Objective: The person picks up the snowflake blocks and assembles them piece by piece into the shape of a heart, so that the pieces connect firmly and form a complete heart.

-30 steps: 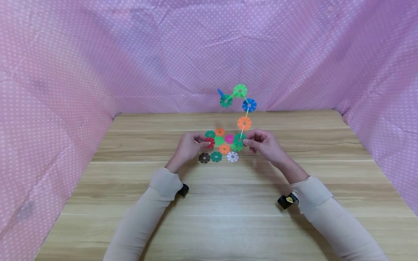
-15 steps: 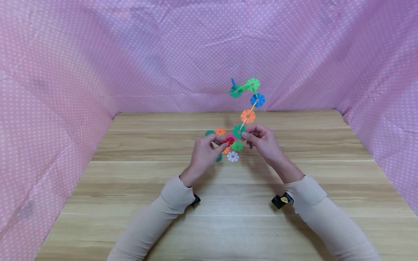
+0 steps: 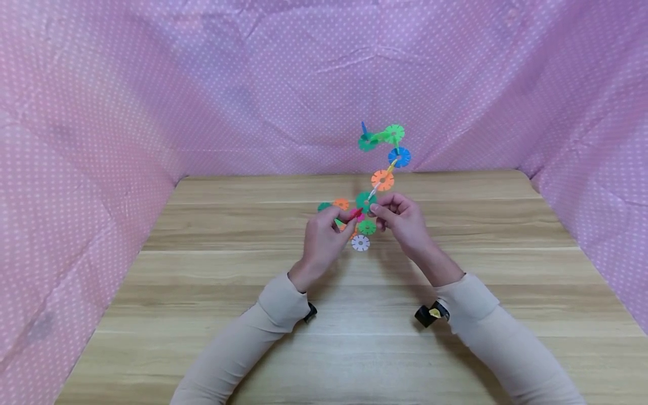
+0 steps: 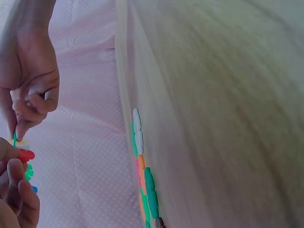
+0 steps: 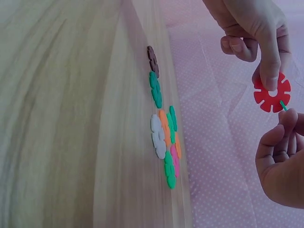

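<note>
Pink cloth (image 3: 283, 73) with small white dots, creased in places, encloses the back and both sides. Before it, a worktop (image 3: 359, 360) of pale wood grain, streaked crosswise, shows rounded far corners; soft light pales the surface near its middle.

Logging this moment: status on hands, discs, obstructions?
Left hand pinches red notched round plastic disc. Right hand pinches dark-green notched round plastic disc ending multicoloured disc chain. Edges appear to meet, seating unclear; no obstruction visible.
</note>
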The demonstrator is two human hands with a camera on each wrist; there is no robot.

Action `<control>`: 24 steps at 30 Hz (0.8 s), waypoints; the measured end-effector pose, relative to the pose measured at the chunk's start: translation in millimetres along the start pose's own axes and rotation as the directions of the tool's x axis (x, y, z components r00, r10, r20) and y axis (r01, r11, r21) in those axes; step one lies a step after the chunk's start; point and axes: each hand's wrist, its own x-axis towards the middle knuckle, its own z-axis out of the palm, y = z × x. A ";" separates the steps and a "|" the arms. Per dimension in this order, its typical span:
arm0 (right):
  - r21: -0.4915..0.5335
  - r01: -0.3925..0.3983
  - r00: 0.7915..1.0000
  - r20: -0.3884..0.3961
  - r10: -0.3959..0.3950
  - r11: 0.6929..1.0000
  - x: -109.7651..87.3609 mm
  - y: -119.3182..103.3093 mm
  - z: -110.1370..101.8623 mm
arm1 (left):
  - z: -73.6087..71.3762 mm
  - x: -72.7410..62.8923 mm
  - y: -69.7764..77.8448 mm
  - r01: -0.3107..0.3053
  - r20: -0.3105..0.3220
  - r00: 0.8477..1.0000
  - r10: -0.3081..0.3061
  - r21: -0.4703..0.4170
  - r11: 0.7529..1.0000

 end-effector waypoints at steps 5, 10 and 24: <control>-0.008 -0.004 1.000 0.002 0.004 1.000 -0.7 -0.9 1.5 | 0.4 -0.4 1.7 -0.074 -0.022 0.997 0.075 0.049 0.996; -0.013 -0.006 1.000 0.020 0.007 1.000 -1.3 -1.7 0.8 | 0.6 -0.7 2.9 -0.114 -0.029 0.993 0.116 0.079 0.990; 0.031 -0.031 0.999 0.043 0.030 0.999 -3.2 -3.4 1.1 | 2.9 -1.9 6.3 -0.145 -0.067 0.986 0.152 0.096 0.985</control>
